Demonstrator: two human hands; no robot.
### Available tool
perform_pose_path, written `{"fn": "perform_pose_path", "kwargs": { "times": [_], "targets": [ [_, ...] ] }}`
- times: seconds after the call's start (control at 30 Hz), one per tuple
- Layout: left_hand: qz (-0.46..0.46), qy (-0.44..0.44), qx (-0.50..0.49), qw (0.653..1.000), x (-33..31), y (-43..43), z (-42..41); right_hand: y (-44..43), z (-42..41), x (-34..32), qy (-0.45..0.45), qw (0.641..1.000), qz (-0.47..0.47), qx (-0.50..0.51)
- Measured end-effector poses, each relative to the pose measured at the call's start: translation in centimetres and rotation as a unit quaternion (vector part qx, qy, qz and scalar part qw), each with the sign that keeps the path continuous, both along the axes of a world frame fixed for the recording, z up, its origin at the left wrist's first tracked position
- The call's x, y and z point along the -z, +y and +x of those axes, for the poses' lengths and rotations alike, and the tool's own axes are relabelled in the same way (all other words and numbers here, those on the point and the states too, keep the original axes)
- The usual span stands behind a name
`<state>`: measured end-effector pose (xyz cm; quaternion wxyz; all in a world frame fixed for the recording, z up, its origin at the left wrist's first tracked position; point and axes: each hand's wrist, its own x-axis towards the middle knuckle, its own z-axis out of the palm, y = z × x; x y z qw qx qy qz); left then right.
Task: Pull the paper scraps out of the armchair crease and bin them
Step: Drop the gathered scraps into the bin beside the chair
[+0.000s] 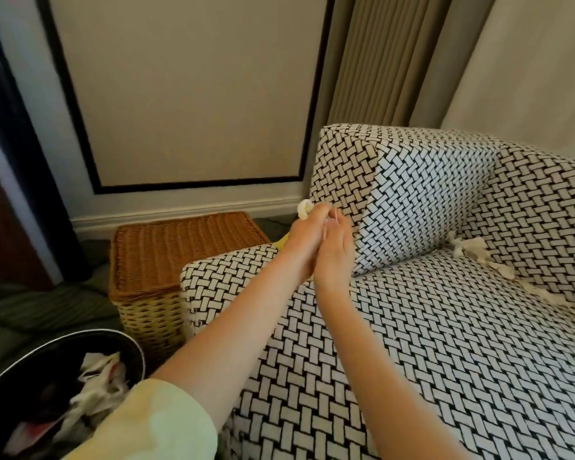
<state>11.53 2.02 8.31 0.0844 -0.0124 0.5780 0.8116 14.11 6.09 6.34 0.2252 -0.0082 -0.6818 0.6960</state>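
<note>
My left hand (301, 242) is shut on a crumpled white paper scrap (304, 207), held above the left armrest of the black-and-white woven armchair (445, 343). My right hand (334, 252) presses against the left one, fingertips pinched at the same spot; whether it holds paper I cannot tell. Several white paper scraps (472, 252) remain wedged along the crease between seat and backrest at the right. A round black bin (127, 346) with paper inside stands at the lower left on the floor.
A wicker basket (180, 250) with a closed lid stands beside the armchair's left armrest. Behind are a panelled wall (186, 94) and beige curtains (379, 61). Dark carpet covers the floor at left.
</note>
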Motion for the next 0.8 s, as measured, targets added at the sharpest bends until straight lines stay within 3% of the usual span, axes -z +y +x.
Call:
{"fn": "perform_pose_path", "kwargs": {
  "times": [0.17, 0.27, 0.37, 0.47, 0.67, 0.8],
  "targets": [
    [0.009, -0.04, -0.105, 0.994, 1.4, -9.9, 0.7, -9.4, -0.4, 0.7, -0.111, 0.974, -0.097, -0.172],
    [-0.017, -0.075, -0.18, 0.981, 3.2, -16.8, 1.6, -15.3, -0.1, 2.6, -0.234, 0.913, -0.189, -0.276],
    [0.006, -0.131, -0.254, 0.958, 5.8, -23.6, 3.1, -20.7, 0.8, 4.6, -0.322, 0.852, -0.207, -0.357],
    [-0.005, -0.17, -0.253, 0.952, 8.4, -28.7, 4.2, -24.7, 1.0, 6.5, -0.404, 0.796, -0.197, -0.406],
    [-0.077, -0.27, -0.251, 0.927, 13.0, -35.4, 5.1, -31.0, 0.6, 11.6, -0.553, 0.693, -0.193, -0.421],
    [-0.126, -0.329, -0.194, 0.915, 13.5, -35.9, 5.4, -31.6, 0.8, 12.3, -0.61, 0.676, -0.206, -0.359]
  ]
}}
